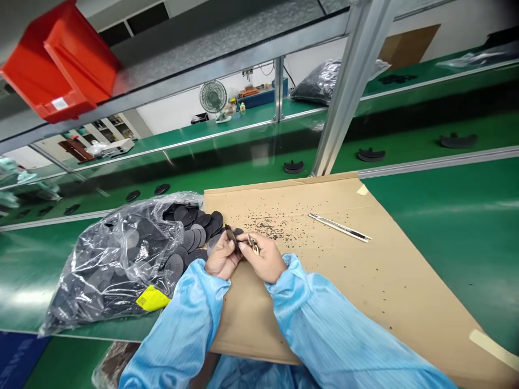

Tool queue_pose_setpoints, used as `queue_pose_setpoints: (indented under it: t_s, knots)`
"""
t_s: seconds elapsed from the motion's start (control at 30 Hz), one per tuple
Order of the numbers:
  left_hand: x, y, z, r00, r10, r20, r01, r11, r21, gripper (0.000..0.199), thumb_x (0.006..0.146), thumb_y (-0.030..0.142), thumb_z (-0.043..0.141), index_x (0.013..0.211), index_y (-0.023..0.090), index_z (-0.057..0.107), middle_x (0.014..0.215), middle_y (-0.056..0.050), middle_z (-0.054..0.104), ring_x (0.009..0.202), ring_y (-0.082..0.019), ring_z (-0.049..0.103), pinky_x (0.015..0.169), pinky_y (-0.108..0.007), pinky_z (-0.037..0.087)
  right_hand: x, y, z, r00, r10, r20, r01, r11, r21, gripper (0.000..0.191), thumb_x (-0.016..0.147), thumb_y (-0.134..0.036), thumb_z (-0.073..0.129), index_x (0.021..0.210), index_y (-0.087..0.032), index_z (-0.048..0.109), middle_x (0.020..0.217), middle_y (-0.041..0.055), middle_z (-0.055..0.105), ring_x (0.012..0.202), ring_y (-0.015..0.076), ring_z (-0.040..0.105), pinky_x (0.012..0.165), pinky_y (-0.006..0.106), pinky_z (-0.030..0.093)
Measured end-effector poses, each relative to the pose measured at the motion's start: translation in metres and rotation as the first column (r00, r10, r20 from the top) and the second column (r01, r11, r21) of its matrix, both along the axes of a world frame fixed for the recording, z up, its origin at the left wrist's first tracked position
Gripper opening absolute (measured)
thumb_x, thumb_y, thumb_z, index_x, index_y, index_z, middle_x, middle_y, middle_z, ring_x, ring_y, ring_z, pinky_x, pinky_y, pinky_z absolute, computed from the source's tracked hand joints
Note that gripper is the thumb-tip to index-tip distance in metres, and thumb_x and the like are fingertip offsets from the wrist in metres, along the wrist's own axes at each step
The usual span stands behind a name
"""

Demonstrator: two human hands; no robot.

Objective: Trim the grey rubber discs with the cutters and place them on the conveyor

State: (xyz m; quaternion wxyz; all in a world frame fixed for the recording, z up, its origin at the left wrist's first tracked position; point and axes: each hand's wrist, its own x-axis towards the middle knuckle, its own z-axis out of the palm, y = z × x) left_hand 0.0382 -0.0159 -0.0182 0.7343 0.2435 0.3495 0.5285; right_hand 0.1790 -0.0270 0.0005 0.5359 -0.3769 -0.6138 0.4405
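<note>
My left hand is closed around the edge of a thin black disc, held up on edge above the cardboard. My right hand meets it from the right, its fingertips touching the disc. A small shiny metal tool, perhaps nippers, sits in the curled right fingers; its working end is hidden. Left of my hands, many round black discs spill from a clear plastic bag. Small black scraps lie scattered over the cardboard sheet beyond my hands.
White-handled tweezers or a similar slim tool lies on the cardboard. Behind runs a green conveyor belt carrying black curved parts. A metal post rises at the cardboard's far edge. A red bin hangs over the shelf, upper left.
</note>
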Motion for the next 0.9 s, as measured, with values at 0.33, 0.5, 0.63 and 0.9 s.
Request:
queue_pose_setpoints:
  t_s: [0.33,0.5,0.63,0.9]
  knots:
    - [-0.003,-0.001,0.0,0.996,0.031,-0.079,-0.028,0.999,0.046,0.059,0.054,0.029,0.086,0.105,0.025,0.055,0.091,-0.001,0.06,0.086,-0.018,0.059,0.087,-0.038,0.044,-0.011,-0.001,-0.005,0.966,0.009,-0.259,-0.085,0.955,-0.284,0.02,0.073,-0.032,0.062,0.088,-0.019,0.067,0.078,0.0014,0.066,0.071,0.0153,0.058,0.073,0.031,0.048]
    - [0.0,-0.003,0.002,0.996,0.053,-0.071,-0.044,0.992,0.12,0.062,0.052,0.025,0.087,0.105,0.026,0.054,0.086,0.002,0.059,0.079,-0.014,0.058,0.08,-0.032,0.046,-0.01,-0.001,-0.002,0.961,-0.041,-0.273,-0.055,0.94,-0.338,0.016,0.068,-0.032,0.061,0.077,-0.019,0.064,0.067,-0.002,0.059,0.062,0.0123,0.052,0.064,0.027,0.044]
    - [0.004,-0.002,0.0,0.988,0.117,-0.098,-0.1,0.982,0.161,0.064,0.05,0.021,0.088,0.104,0.024,0.052,0.083,0.003,0.058,0.074,-0.011,0.057,0.072,-0.026,0.046,-0.008,0.002,-0.004,0.955,-0.06,-0.289,-0.063,0.914,-0.4,0.015,0.063,-0.03,0.062,0.073,-0.019,0.061,0.058,-0.0048,0.051,0.053,0.0102,0.043,0.055,0.025,0.039]
    - [0.004,0.0,0.025,0.952,0.224,-0.207,-0.19,0.966,0.173,0.048,0.059,0.017,0.082,0.099,0.02,0.057,0.1,-0.003,0.065,0.094,-0.017,0.062,0.088,-0.034,0.049,-0.002,0.013,-0.014,0.928,-0.223,-0.297,0.075,0.896,-0.438,0.027,0.067,-0.04,0.064,0.082,-0.018,0.062,0.063,-0.0019,0.054,0.057,0.0129,0.046,0.056,0.027,0.038]
